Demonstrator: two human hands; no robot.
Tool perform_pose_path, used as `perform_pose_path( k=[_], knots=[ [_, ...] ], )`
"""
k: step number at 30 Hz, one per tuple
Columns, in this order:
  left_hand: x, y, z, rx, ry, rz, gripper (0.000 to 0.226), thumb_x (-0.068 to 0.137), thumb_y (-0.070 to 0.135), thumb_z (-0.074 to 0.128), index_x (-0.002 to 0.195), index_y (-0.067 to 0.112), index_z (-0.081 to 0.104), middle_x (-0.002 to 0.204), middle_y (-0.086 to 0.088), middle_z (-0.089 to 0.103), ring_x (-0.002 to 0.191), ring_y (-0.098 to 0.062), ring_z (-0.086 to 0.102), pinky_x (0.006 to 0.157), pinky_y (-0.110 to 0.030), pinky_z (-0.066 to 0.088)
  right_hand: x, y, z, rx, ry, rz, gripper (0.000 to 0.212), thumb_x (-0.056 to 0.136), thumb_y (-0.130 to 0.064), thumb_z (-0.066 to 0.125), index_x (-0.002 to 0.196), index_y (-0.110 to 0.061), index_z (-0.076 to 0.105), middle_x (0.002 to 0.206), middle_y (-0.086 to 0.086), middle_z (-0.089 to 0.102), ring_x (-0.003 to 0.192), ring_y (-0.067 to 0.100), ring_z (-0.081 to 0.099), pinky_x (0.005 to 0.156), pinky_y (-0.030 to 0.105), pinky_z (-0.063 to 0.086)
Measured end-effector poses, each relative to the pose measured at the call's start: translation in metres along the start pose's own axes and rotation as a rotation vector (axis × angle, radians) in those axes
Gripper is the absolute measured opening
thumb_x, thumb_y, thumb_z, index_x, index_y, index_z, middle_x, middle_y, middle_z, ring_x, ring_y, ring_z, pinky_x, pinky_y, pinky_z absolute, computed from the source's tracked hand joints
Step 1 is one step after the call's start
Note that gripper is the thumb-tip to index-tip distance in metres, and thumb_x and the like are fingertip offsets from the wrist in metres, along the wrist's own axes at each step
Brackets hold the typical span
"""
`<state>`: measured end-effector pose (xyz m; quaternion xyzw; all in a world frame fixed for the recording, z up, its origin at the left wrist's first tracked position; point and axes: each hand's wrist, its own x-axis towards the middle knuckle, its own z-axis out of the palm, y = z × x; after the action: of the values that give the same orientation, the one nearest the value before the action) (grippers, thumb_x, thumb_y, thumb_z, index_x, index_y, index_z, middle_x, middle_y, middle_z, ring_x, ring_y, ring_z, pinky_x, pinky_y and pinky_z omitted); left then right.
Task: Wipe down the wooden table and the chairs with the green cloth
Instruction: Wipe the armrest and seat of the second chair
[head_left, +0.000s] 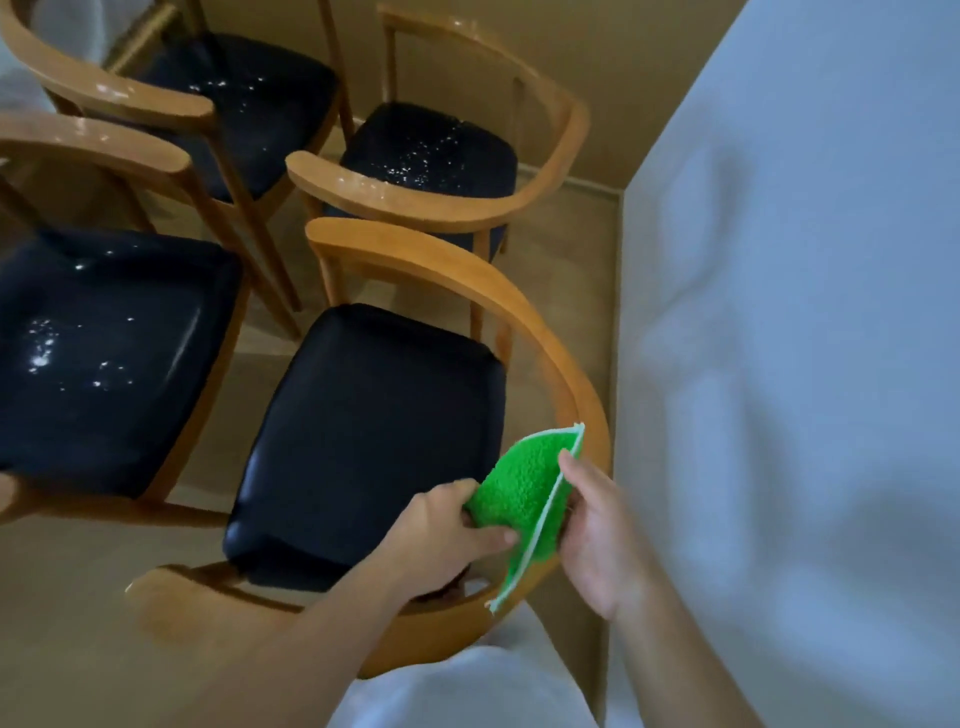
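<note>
Both hands are on the green cloth (524, 499), held up just above the back corner of the nearest chair (457, 270). The left hand (447, 530) has its fingers curled round the cloth's lower left edge, and the right hand (597, 540) pinches the white-trimmed edge on the other side, so the cloth hangs stretched between them. It sits over the curved wooden backrest, beside the black seat pad (369, 441); can't tell if it actually touches the wood.

Three more chairs crowd round that nearest chair: one (104, 353) just to its left, one (431, 150) right behind it, and one (234, 104) further back on the left. Their black seats all show white specks or droplets, while the nearest seat looks plain black. A pale wall (805, 312) runs close along the nearest chair's right side, boxing it in.
</note>
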<state>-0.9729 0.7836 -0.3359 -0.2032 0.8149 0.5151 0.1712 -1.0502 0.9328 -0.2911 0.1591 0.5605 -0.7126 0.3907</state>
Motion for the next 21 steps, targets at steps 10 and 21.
perform_pose_path(
  k=[10, 21],
  knots=[
    [0.024, 0.056, -0.020, 0.074, 0.319, 0.078, 0.036, 0.069, 0.041, 0.070, 0.061, 0.009, 0.056, 0.068, -0.011, 0.053, 0.065, -0.018, 0.052, 0.055, -0.028, 0.041, 0.011, -0.031, -0.008, -0.323, -0.176, 0.069, 0.042, 0.081, -0.025, 0.068, 0.118, -0.043, 0.058, 0.112, -0.005, 0.070, 0.102, 0.019, 0.068, 0.090, 0.045, 0.046],
    [0.081, 0.145, 0.012, -0.219, 0.574, -0.210, 0.030, 0.075, 0.039, 0.075, 0.083, 0.020, 0.054, 0.076, 0.001, 0.061, 0.064, -0.010, 0.057, 0.051, -0.023, 0.042, 0.078, -0.147, -0.044, -0.477, -0.331, 0.066, 0.046, 0.079, 0.001, 0.040, 0.106, -0.022, 0.070, 0.095, 0.010, 0.072, 0.087, 0.027, 0.069, 0.069, 0.042, 0.057]
  ],
)
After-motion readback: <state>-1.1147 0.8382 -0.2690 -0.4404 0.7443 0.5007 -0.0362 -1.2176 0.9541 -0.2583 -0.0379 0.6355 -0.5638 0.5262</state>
